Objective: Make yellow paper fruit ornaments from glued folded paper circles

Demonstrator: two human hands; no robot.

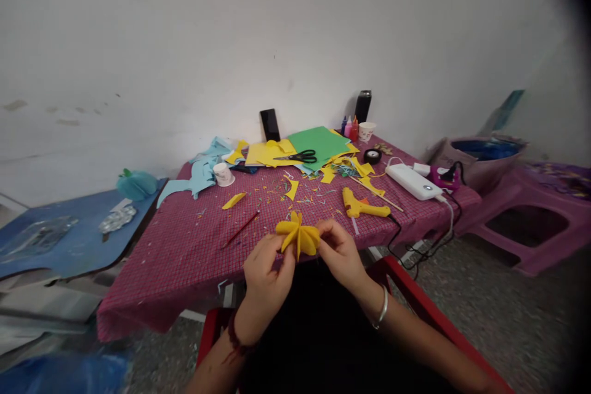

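Between my two hands, above the table's front edge, is a yellow paper ornament [299, 236] with folded sections fanned round its middle. My left hand [269, 271] pinches it from the lower left, thumb in front. The fingers of my right hand [339, 252] are closed on its right side. Some fingertips are hidden behind the paper. A red pencil [241, 229] lies on the cloth to the left of the ornament. To the right rests a yellow glue gun [364, 204] with a dark cord.
Black-handled scissors [302, 156] lie on yellow and green sheets [321, 143]. Paper scraps litter the checked tablecloth [184, 258]. A paper cup [224, 174] stands left, near light blue paper. On the right are a white power bank [413, 181] and cables. A phone [269, 125] leans on the wall.
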